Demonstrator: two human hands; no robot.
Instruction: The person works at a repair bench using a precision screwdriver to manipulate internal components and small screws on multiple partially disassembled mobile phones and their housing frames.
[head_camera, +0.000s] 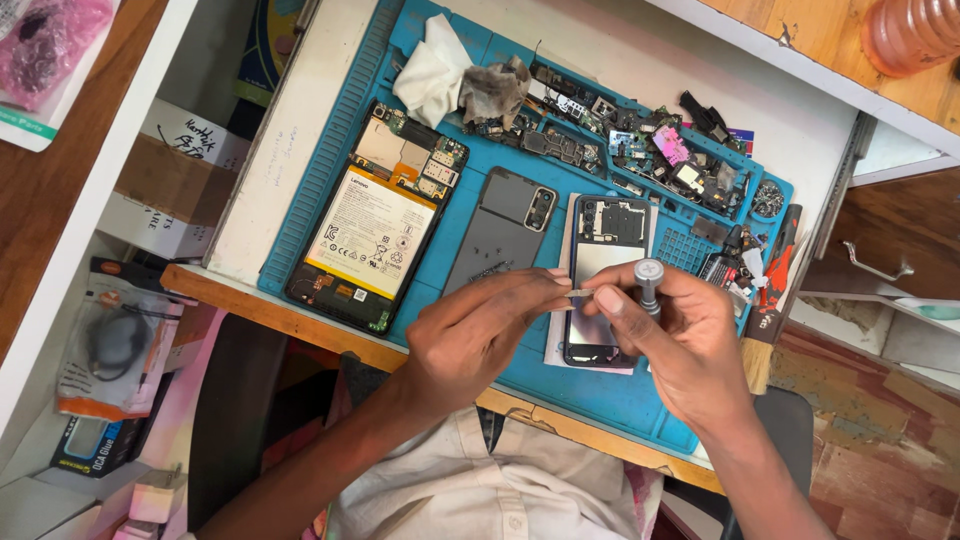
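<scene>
Holding a small screwdriver (648, 284) upright in your right hand (680, 340), you close those fingers around its handle above the blue mat (620, 395). Your left hand (480, 335) pinches its metal tip with fingertips together, just over the open phone (603, 260).

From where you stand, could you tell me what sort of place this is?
Most likely a phone repair bench. A blue work mat holds an opened phone with its battery exposed, loose circuit parts fill the mat's trays, and the right hand holds a small screwdriver.
</scene>
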